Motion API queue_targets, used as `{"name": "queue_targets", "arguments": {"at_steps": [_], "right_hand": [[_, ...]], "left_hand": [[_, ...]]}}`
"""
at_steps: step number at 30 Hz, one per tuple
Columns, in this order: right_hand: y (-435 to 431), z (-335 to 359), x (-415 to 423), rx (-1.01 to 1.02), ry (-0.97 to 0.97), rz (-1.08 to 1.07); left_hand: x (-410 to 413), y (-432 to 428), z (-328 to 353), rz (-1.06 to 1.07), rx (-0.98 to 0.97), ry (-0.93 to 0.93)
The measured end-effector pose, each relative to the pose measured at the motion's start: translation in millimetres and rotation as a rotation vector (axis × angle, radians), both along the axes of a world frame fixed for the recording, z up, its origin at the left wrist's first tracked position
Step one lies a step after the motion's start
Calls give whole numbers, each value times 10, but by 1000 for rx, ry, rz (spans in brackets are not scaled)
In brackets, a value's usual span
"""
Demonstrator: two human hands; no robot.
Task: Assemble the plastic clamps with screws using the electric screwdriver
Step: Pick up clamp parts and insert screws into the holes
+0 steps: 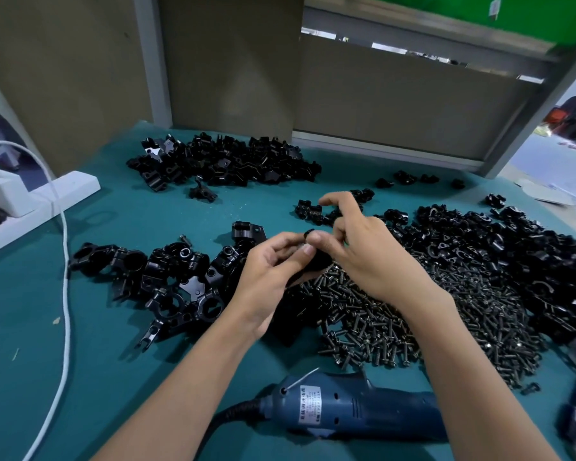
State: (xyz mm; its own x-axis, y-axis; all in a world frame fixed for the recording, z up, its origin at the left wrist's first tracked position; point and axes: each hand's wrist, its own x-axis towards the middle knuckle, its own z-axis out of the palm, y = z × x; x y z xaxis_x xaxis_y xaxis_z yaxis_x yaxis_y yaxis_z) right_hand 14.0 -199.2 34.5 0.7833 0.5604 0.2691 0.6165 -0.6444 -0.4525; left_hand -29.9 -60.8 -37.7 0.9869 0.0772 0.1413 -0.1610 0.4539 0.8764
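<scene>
My left hand (273,274) and my right hand (363,251) meet over the middle of the teal table (120,361), both pinching one small black plastic clamp (318,266) between their fingertips. Most of that clamp is hidden by the fingers. A heap of dark screws (396,324) lies just below and right of my hands. The blue electric screwdriver (356,409) lies on its side near the front edge, under my right forearm, held by neither hand.
Black clamp parts lie in piles: larger pieces at left (167,281), another heap at the back (226,164), small halves at right (512,247). A white power strip (30,207) and white cable (65,294) run along the left. Grey partition panels (396,104) close the back.
</scene>
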Motion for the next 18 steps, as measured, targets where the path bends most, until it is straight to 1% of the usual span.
{"name": "queue_targets", "arguments": {"at_steps": [3,6,7,8,10,12,15,18], "right_hand": [[-108,-31,93,204,209,-139],[-268,-149,216,206,497,-209],[-304,-199,240,203,563,-219],[-329,-237,247,214,584,-228],[-336,-241,207,304,539,-235],[-315,-200,166,413,426,-184],[-241,-120,77,415,220,-65],[-165,-88,4,388,121,1]], "left_hand": [[18,43,35,-57,-218,70],[17,77,54,-56,-365,132],[18,86,53,-58,-396,137],[17,94,48,-60,-414,141],[18,98,41,-57,-434,147],[27,93,39,-51,-442,152],[22,91,40,-40,-421,145],[15,87,59,-23,-387,146]]}}
